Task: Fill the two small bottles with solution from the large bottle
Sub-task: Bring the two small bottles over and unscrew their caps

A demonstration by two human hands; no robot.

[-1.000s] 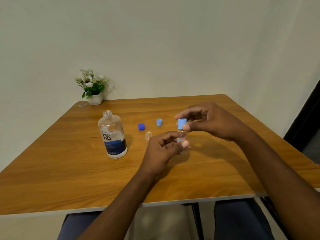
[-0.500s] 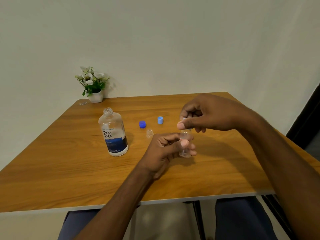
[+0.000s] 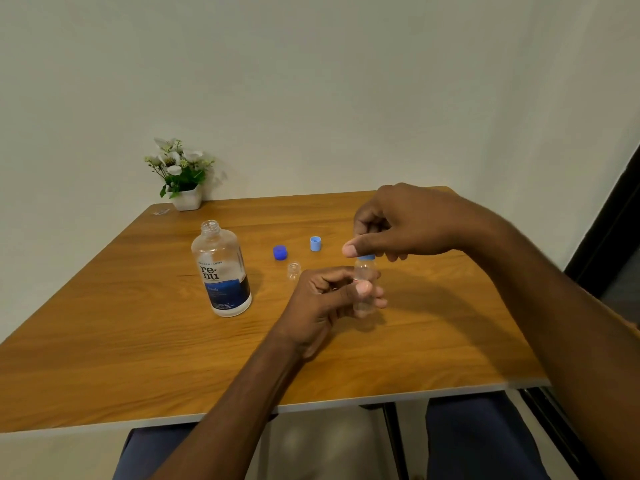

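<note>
Low and just right of the middle of the frame, the left hand grips a small clear bottle by its body, the thumb across the front and the other fingers curled behind it. The bottle stands upright and its base seems to be slightly above the table, but I cannot tell this for sure. One second ago the light blue cap was pinched openly at the top of this bottle; half a second ago the right hand covered it; now only a thin blue edge shows under the right thumb. The right hand is closed around the cap from above, thumb in front and fingers folded over it, and it has turned between the pictures — I judge that the cap is being screwed. Whether it goes on or comes off, the pictures do not say clearly.

A little farther, just left of the left knuckles, the second small bottle stands open on the table. Behind it lie a dark blue cap and another light blue cap, well apart from both hands. At the left of the middle stands the large bottle, open, with no cap — nobody touches it. In the upper left, against the wall, there is a small flower pot.
</note>
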